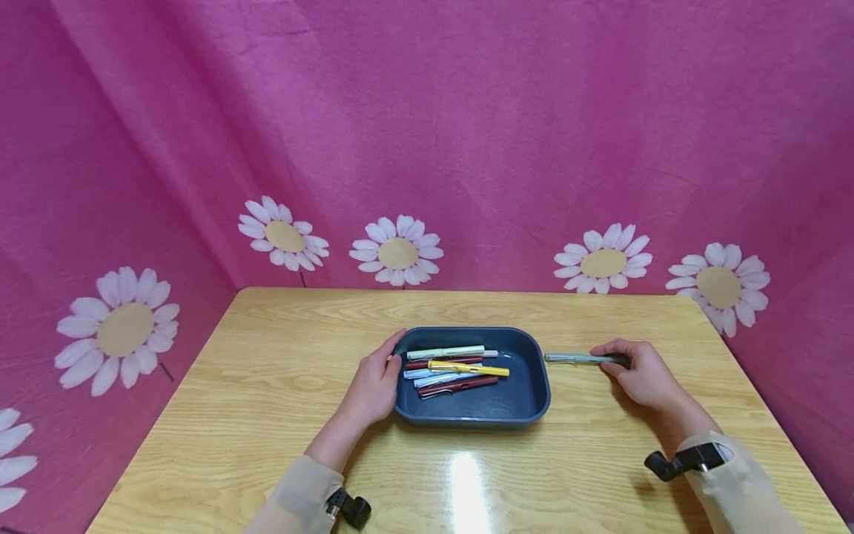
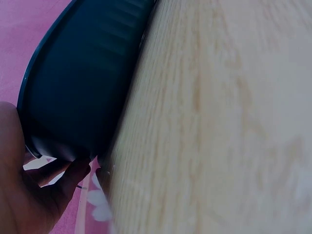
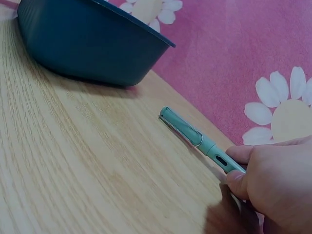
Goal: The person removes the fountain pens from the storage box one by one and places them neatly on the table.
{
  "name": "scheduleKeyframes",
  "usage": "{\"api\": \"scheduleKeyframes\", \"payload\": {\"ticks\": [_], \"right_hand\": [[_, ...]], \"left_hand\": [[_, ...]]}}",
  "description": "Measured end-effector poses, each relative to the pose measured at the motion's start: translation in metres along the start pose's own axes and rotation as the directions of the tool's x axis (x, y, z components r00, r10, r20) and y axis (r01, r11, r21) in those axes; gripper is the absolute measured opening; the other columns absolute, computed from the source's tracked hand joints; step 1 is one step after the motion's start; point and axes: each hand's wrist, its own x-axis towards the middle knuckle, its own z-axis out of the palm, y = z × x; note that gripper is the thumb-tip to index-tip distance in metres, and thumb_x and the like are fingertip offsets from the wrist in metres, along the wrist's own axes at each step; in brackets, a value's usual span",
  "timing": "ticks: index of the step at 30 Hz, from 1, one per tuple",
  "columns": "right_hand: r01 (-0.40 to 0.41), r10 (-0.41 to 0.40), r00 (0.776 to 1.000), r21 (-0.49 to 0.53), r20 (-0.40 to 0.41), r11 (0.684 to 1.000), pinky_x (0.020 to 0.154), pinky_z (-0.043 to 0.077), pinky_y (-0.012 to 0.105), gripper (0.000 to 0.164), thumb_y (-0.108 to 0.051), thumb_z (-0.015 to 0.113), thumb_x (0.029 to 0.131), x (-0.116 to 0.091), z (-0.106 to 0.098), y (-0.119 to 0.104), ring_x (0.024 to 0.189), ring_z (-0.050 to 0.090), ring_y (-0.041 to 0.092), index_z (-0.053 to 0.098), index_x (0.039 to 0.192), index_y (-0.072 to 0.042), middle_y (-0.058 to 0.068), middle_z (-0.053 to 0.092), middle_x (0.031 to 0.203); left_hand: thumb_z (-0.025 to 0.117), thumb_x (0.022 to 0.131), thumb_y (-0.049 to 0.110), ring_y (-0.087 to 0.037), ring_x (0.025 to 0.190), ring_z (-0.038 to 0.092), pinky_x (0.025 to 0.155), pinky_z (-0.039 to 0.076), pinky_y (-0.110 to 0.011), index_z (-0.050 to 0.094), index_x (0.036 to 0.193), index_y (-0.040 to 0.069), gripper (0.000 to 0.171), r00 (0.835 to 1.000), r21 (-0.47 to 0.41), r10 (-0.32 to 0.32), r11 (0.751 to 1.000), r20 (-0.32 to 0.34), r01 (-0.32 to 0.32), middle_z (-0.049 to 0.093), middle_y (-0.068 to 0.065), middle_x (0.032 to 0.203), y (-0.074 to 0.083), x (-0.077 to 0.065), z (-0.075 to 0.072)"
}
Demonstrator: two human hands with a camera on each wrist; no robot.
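Note:
A dark blue rectangular bin [image 1: 523, 404] stands on the table with several pens inside. My left hand [image 1: 375, 382] grips its left end, thumb at the rim; in the left wrist view the fingers [image 2: 63, 183] are against that end. To the right of the bin, my right hand [image 1: 643, 371] pinches a pale green pen [image 3: 183, 129] between thumb and fingers. The pen's clipped cap points toward the bin, low over the wood, and its other end is hidden by the hand. Atop the pens in the bin lies a yellow pen [image 1: 467, 368].
Also in the bin are a pale green pen [image 1: 443, 353], light blue pens and a dark red pen [image 1: 460, 386]. The wooden table [image 1: 280, 400] meets a pink curtain [image 1: 467, 148] with daisies at its back and sides. A camera [image 1: 687, 460] is strapped on each wrist.

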Motion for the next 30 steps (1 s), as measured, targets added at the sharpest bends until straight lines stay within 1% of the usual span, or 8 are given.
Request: {"api": "scheduleKeyframes", "payload": {"ticks": [5,11,18,23,25,27,30], "right_hand": [[0.004,-0.004,1.0,-0.018,-0.008,1.0,0.077,0.046,0.012,0.026,0.016,0.064,0.096,-0.001,0.0,0.001,0.09,0.059,0.02,0.076,0.112,0.001,0.014,0.072,0.103],[-0.012,0.011,1.0,-0.026,-0.008,1.0,0.078,0.045,0.011,0.026,0.017,0.063,0.095,-0.001,0.004,0.0,0.094,0.06,0.028,0.076,0.112,0.002,0.016,0.072,0.106],[0.003,-0.004,1.0,-0.045,-0.018,0.999,0.078,0.047,0.011,0.026,0.018,0.064,0.093,0.001,0.006,0.001,0.096,0.061,0.023,0.077,0.11,0.003,0.017,0.072,0.107],[-0.011,0.011,1.0,-0.036,0.002,0.999,0.079,0.047,0.011,0.028,0.017,0.065,0.094,0.003,0.003,0.0,0.096,0.062,0.028,0.076,0.115,0.003,0.017,0.072,0.109],[-0.003,0.003,1.0,-0.029,0.006,1.0,0.08,0.047,0.011,0.028,0.016,0.066,0.094,0.003,0.002,-0.002,0.097,0.064,0.03,0.075,0.117,0.004,0.018,0.073,0.11],[0.0,0.0,1.0,-0.016,0.009,1.0,0.081,0.048,0.009,0.028,0.015,0.068,0.094,0.004,0.001,-0.006,0.1,0.066,0.032,0.074,0.12,0.005,0.019,0.073,0.112],[0.01,-0.01,1.0,0.009,0.01,1.0,0.085,0.047,0.008,0.029,0.013,0.068,0.095,0.005,-0.003,-0.013,0.109,0.067,0.036,0.072,0.123,0.005,0.021,0.072,0.117]], "left_hand": [[0.041,0.113,0.012,-0.032,0.149,0.043,0.122,0.034,-0.053,0.044,0.163,0.019,0.05,1.0,-0.007,-0.013,1.0,0.019,0.013,0.049,-0.016,0.159,0.001,-0.001,0.001],[0.041,0.114,0.013,-0.03,0.15,0.041,0.122,0.033,-0.051,0.044,0.163,0.02,0.05,0.999,-0.015,-0.041,0.999,0.02,0.041,0.048,-0.013,0.161,0.002,-0.004,0.0],[0.04,0.114,0.014,-0.029,0.15,0.041,0.122,0.033,-0.052,0.043,0.164,0.021,0.05,0.999,-0.02,-0.031,0.999,0.019,0.032,0.047,-0.013,0.161,0.002,-0.002,0.0],[0.04,0.114,0.014,-0.029,0.149,0.043,0.122,0.033,-0.051,0.044,0.163,0.021,0.05,1.0,-0.015,-0.027,1.0,0.008,0.027,0.049,-0.014,0.16,0.002,-0.001,0.0],[0.04,0.114,0.015,-0.028,0.149,0.043,0.122,0.033,-0.05,0.045,0.163,0.021,0.05,0.999,-0.014,-0.032,0.999,0.007,0.032,0.049,-0.014,0.16,0.002,-0.001,0.0],[0.04,0.114,0.015,-0.028,0.149,0.042,0.122,0.033,-0.051,0.044,0.163,0.022,0.05,0.999,-0.013,-0.033,0.999,0.007,0.034,0.049,-0.014,0.16,0.002,-0.001,0.0],[0.04,0.114,0.014,-0.03,0.149,0.042,0.122,0.033,-0.052,0.044,0.163,0.021,0.05,1.0,-0.012,-0.029,0.999,0.007,0.029,0.049,-0.015,0.16,0.002,0.0,0.001]]}}
